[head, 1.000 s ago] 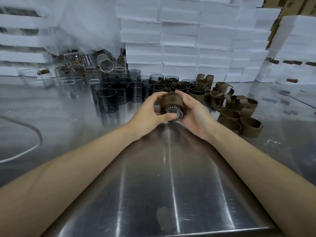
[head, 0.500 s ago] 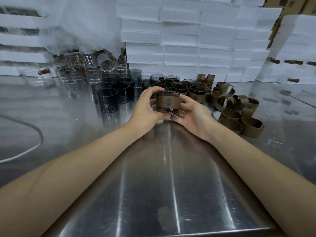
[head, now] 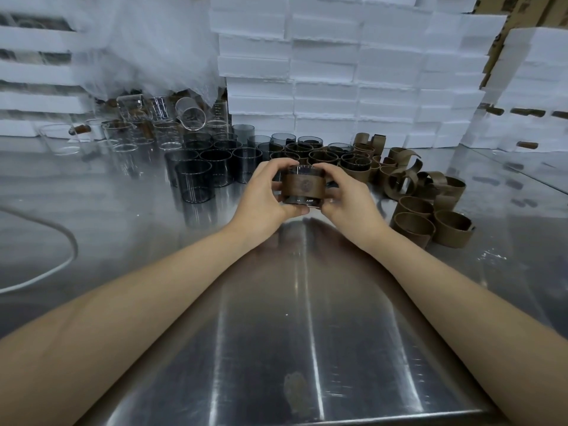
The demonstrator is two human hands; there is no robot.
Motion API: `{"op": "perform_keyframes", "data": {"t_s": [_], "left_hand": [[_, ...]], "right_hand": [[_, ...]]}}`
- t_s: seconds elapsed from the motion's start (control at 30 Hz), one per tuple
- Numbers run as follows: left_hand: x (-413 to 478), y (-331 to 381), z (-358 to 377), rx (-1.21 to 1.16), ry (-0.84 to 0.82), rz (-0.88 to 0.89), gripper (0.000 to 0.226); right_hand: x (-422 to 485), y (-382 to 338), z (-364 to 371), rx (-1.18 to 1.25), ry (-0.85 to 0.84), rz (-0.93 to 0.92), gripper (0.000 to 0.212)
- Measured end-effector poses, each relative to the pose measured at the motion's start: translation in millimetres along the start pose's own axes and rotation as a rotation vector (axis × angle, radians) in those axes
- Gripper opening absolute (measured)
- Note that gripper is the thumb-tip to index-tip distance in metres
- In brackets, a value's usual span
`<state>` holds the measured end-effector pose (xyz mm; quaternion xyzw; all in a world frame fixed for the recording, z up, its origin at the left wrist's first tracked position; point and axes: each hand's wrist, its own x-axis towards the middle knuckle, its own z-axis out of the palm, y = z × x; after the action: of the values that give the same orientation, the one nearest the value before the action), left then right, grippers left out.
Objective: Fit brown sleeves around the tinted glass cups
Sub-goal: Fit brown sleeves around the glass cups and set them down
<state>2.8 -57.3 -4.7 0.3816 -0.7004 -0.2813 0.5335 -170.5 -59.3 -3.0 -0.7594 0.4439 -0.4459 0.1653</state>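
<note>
Two hands are raised over the middle of the desk (head: 276, 348), and one tinted cup (head: 302, 171) is held upright between them, low over the steel. Whether its base touches the desk cannot be told. A brown sleeve (head: 304, 188) is wrapped round the cup's middle, with dark glass left showing above and below it. The left hand (head: 261, 195) is curled round the cup's left side, thumb along its lower edge. The right hand (head: 347, 201) is curled round its right side, so each grip is closed on the cup.

Directly behind the hands, bare dark cups (head: 215, 161) are packed in rows to the left and sleeved cups (head: 325, 155) to the right, rim against rim, so very little room is left beyond the fingertips. Loose sleeves (head: 430, 210) are heaped just beside the right wrist. Clear glasses (head: 138, 130) are crowded further back on the left under a plastic sheet (head: 147, 41), with one lying tilted on top. The far side is closed off by stacked white foam boxes (head: 338, 72).

Open steel is left between the forearms down to the near edge of the desk, and wide to the left, where only a white cable (head: 75, 249) is looped across
</note>
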Motion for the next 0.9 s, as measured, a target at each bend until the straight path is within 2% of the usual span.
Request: {"op": "perform_keyframes", "data": {"t_s": [0.27, 0.9], "left_hand": [[-0.9, 1.1, -0.7, 0.025, -0.02, 0.005, 0.067], [-2.6, 6.6, 0.5, 0.02, -0.019, -0.026, 0.067]], "right_hand": [[-0.1, -0.5, -2.4, -0.083, 0.007, 0.018, 0.059], [-0.1, -2.3, -2.0, -0.044, -0.001, 0.031, 0.054]]}}
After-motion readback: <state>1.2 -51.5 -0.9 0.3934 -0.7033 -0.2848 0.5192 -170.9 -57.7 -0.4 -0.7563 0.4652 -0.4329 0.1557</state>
